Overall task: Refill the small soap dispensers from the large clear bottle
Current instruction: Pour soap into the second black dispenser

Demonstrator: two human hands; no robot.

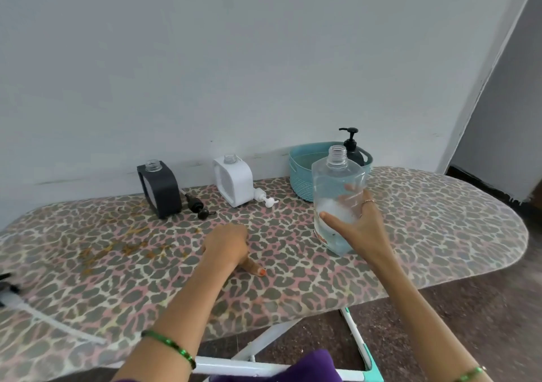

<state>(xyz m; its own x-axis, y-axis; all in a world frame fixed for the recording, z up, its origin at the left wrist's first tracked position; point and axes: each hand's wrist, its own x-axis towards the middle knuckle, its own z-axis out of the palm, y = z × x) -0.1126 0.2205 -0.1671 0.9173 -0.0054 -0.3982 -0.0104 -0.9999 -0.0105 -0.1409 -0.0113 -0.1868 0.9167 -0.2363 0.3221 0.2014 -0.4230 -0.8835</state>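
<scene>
right hand: large clear bottle point(337, 202) is gripped around its lower body by the right hand point(356, 226), thumb in front, fingers seen through the plastic; bottle is held slightly tilted, base at or just above the board, contact cannot be told.
left hand: left hand point(227, 242) is rested on the ironing board point(425, 235), fingers curled under, nothing seen held.
bottle state: cap is off, threaded neck open; clear liquid with some foam fills only the lower part.
spill risk: with the neck open, liquid could be sloshed out by a quick tilt; fabric cover would be soaked.
aim risk: dispenser necks are narrow; a pour from the wide bottle could be missed and run down the sides.
slip risk: smooth, possibly soapy plastic could be lost from a one-handed grip.
tip risk: black dispenser point(159, 189) and white dispenser point(233, 180) stand on soft padding near the wall; either could be knocked over by the bottle.
dispenser shape: both squarish with rounded corners, clear threaded necks, opaque shells, pumps removed.
pumps: black pump point(199, 207) lies just beside the black dispenser, white pump point(264, 198) beside the white one; both could be rolled off if bumped.
board surface: leopard-print cloth, padded, rounded end, yellowish stains at left.
basket: teal ribbed basket point(302, 182) behind the bottle holds a dark pump bottle point(353, 146).
</scene>
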